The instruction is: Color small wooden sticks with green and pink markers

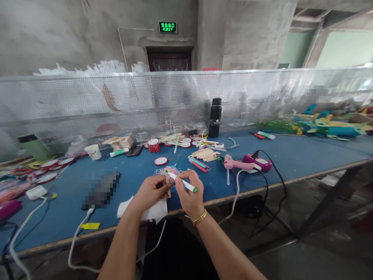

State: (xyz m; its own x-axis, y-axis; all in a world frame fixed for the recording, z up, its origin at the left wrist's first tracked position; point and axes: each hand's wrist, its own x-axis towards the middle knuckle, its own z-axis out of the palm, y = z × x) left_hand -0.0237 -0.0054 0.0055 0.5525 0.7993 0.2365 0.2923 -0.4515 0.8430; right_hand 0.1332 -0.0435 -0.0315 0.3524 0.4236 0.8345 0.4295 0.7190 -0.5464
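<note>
My left hand (pixel 153 189) pinches a wooden craft stick (pixel 168 183), held upright near the table's front edge; its upper end looks green. In my right hand (pixel 190 192) is a white marker with a green end (pixel 184 182), its tip pointing at the stick. Whether the tip touches the stick I cannot tell. Just beyond my hands lies a pile of small coloured rubber bands (pixel 175 169). A white tissue (pixel 125 205) lies under my left wrist.
Wooden sticks (pixel 205 154), a pink glue gun (pixel 237 164) and its cables are to the right. A phone (pixel 101 190) charges on the left. Behind stand a black bottle (pixel 215 118), a red-rimmed lid (pixel 161 161), a paper cup (pixel 93 151) and a perforated metal screen (pixel 180 91).
</note>
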